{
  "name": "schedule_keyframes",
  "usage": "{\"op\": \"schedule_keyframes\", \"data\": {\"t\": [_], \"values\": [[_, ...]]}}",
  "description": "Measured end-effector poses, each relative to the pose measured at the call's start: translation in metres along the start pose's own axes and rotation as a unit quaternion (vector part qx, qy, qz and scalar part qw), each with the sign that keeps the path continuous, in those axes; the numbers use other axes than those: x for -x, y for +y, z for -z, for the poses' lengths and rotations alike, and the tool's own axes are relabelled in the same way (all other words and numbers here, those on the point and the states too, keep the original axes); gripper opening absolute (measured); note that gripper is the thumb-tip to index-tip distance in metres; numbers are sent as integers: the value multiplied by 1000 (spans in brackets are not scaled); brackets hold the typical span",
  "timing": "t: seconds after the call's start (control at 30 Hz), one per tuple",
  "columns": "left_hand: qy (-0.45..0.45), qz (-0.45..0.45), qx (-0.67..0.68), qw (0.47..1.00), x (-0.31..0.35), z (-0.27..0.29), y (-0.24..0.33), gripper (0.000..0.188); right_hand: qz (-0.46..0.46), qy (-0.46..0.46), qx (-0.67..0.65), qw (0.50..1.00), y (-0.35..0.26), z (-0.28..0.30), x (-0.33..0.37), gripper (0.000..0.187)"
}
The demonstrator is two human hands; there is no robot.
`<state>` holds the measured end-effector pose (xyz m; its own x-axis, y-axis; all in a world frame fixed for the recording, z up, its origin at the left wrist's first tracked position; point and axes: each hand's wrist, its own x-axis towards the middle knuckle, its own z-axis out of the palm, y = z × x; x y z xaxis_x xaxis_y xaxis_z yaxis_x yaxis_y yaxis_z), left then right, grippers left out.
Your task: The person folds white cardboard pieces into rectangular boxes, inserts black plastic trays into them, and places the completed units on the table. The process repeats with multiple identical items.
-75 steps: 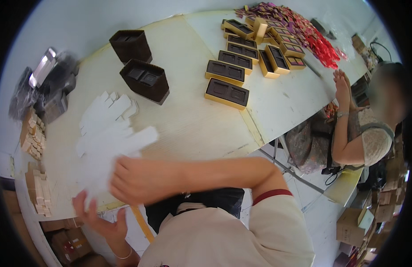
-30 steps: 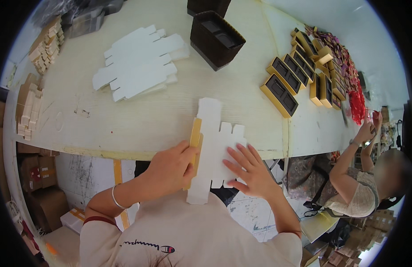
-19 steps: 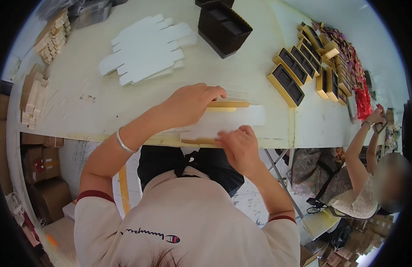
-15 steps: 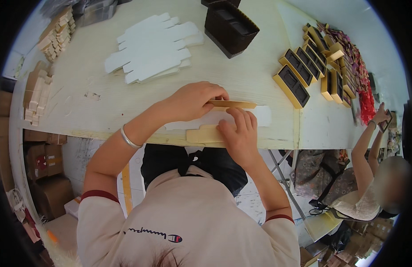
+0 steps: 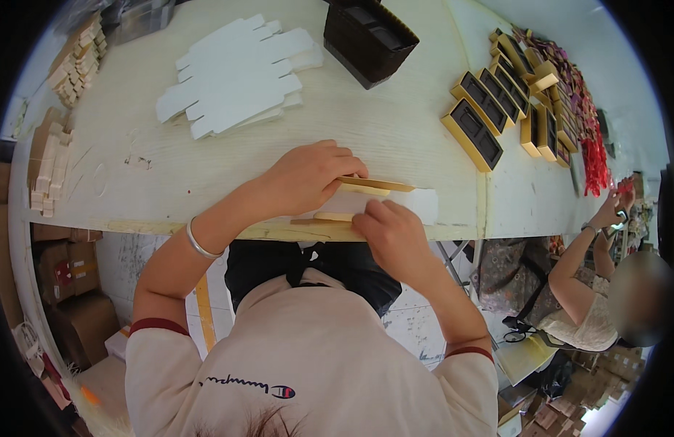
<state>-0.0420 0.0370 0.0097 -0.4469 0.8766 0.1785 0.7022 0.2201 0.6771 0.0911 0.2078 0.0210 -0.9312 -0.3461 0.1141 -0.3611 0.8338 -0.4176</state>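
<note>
In the head view, one long, partly folded carton of white and gold card [image 5: 344,203] lies along the near edge of a pale, wood-grained tabletop [image 5: 155,175]. Its white base shows between two narrow gold strips that appear raised. The left hand [image 5: 308,171] has its fingers and thumb drawn close together, holding the left part of the far strip. The right hand [image 5: 391,226] has its fingers curled at the near strip; whether they pinch it or only press it cannot be told. The carton's white end runs out to the right, past both hands.

Beyond the carton and to its left is one pile of flat, white, tabbed card blanks [image 5: 235,80]; straight beyond it stands one tall stack of dark brown plastic trays [image 5: 362,54]. Beyond it to the right are at least eight gold rectangular boxes with dark inserts [image 5: 459,143], overlapping too much for an exact count. Far left of it are two piles of small cream pieces [image 5: 52,167]. Well to its right sits one co-worker [image 5: 577,291], both hands raised.
</note>
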Motion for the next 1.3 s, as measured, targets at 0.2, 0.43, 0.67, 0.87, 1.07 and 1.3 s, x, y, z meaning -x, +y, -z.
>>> {"op": "schedule_keyframes", "data": {"t": [0.2, 0.43, 0.67, 0.87, 1.07, 1.3], "values": [[34, -20, -31, 999, 6, -2, 5, 34, 13, -68, -27, 997, 20, 10, -30, 7], [45, 108, -55, 992, 25, -13, 24, 36, 143, -16, 127, 981, 13, 18, -28, 9], [102, 190, -19, 976, 25, -19, 42, 31, 121, 52, -160, 978, 21, -11, -1, 25], [-63, -7, 38, 997, 48, 18, 23, 34, 63, 67, -243, 966, 20, -16, -6, 21], [2, -86, -35, 996, 40, -9, 9, 33, -25, 35, -230, 972, -4, -10, -12, 22], [138, -78, -87, 984, 42, -34, 21, 18, -46, 16, -211, 976, -14, -10, -10, 40]]}}
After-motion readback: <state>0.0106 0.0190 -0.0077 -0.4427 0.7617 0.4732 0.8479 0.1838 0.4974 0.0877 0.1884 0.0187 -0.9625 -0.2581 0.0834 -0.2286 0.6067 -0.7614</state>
